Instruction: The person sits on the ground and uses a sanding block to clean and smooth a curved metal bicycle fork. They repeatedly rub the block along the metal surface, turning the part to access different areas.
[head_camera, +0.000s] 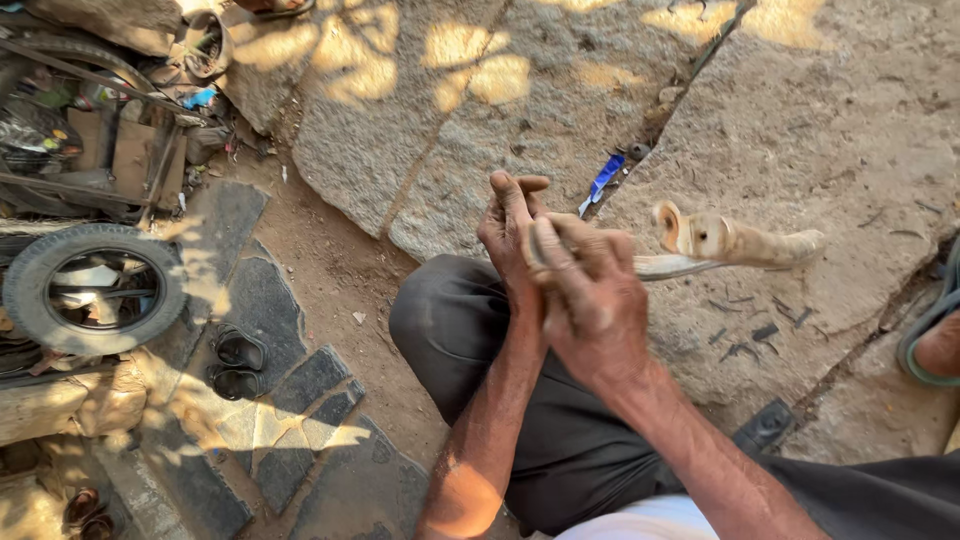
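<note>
Starting at the far left of the frame, I am seeing a small tyre (95, 288) lying by a heap of scrap and wood, and just right of it a pair of dark sandals (237, 361) sitting on black rubber sheets (300, 420) spread over the dirt.

Moving to the centre, I am looking down at my bent knee in dark trousers (455, 330). Above it my left hand (510, 235) is pressing up against my right hand (590, 300), the left fingers half curled and touching the near end of the piece; whether that grip is truly closed I cannot tell, since the right hand is covering it. My right grip is wrapping shut around the near end of a worn tan sandal (735, 242), which is sticking out to the right in the air, its strap loop standing up, above the stone slab (830, 130).

At the far right edge another person's foot in a sandal (935, 345) is resting on the stone.

As for progress, I am judging the sandal to be mid-handling: it is off the ground and held firmly, with no tool on it.
</note>
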